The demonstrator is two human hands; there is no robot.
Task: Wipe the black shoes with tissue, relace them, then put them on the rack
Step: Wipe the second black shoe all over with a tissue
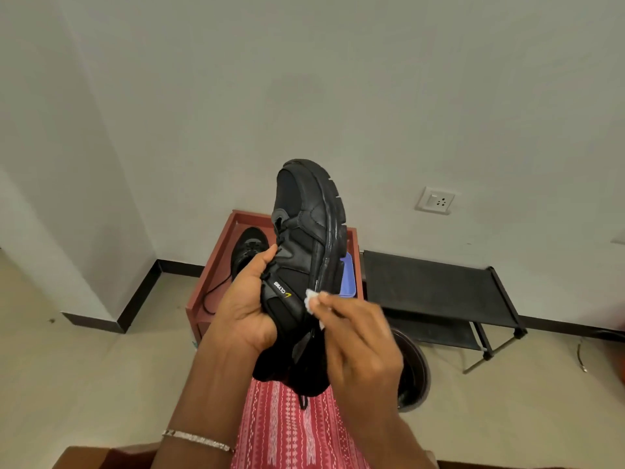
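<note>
Wiping was the step in hand: the left hand (243, 309) gripped one black shoe (304, 225) at its laced throat, toe-up above the lap, while the right hand (358, 336) pinched a wad of tissue (311, 301) against its side by the sole. The other shoe (248, 247) lay near the left edge of the desk (216, 258). Next, probably, the tissue should travel along the sole toward the toe, with relacing and the rack (433, 282) yet to come.
</note>
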